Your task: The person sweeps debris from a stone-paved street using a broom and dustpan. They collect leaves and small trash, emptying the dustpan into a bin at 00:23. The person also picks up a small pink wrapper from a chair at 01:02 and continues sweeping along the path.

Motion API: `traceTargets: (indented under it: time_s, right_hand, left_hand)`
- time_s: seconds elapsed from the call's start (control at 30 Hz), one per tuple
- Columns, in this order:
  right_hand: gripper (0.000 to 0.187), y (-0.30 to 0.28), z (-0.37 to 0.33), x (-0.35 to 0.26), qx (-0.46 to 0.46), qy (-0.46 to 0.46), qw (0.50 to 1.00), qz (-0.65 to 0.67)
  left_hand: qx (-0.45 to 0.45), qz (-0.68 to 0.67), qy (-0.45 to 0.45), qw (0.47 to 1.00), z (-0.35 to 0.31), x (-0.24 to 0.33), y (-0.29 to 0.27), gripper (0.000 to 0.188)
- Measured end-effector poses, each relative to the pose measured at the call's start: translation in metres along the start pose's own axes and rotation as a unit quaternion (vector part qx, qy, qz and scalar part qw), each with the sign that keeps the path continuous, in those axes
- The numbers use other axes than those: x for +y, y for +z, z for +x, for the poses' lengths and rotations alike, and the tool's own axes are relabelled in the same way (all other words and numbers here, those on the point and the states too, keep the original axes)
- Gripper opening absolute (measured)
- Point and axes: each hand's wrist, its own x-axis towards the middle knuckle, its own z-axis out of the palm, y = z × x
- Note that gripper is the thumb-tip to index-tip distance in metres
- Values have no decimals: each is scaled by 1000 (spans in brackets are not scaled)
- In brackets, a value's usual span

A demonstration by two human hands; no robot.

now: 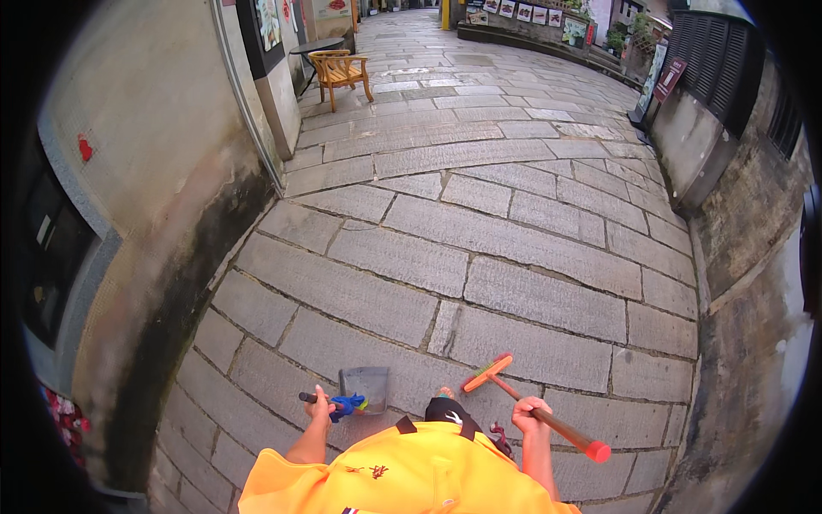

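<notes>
Yellow top [411, 475], cropped | left fingers [319, 403] grip dustpan [372, 385] | right fingers [533, 405] grip broom [563, 431] | blue bundle [344, 407] indistinct

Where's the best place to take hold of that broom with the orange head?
Probably midway along its brown handle, coming from the person's right: it is long and slim, slanting from the orange head toward that side, ending in a red cap. The right hand is wrapped around it between the two.

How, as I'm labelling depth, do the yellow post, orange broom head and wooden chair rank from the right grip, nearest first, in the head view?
1. Orange broom head, just left.
2. Wooden chair, farther ahead, leftward.
3. Yellow post, at top edge.
</notes>
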Motion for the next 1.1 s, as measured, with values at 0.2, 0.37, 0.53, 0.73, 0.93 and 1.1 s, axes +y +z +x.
traceTargets:
  time_s: [0.2,0.37,0.53,0.73,0.93,1.1]
  right_hand:
    - [10,130,94,2,-21,79,994,-70]
    - [8,198,185,-2,-12,74,992,-97]
    - [33,251,286,5,45,35,985,-160]
    - [39,303,387,5,113,8,988,-108]
    - [15,323,478,0,186,-84,970,-131]
    - [13,389,562,24,194,-99,947,-235]
  left_hand:
    - [31,-13,2,999,5,74,96,34]
    - [32,-47,-1,998,42,101,169,34]
    - [52,-61,-9,997,98,134,264,35]
    - [77,-43,-48,995,151,217,387,37]
    - [42,-22,-23,999,218,306,497,35]
    - [-22,-39,-7,999,276,363,577,34]
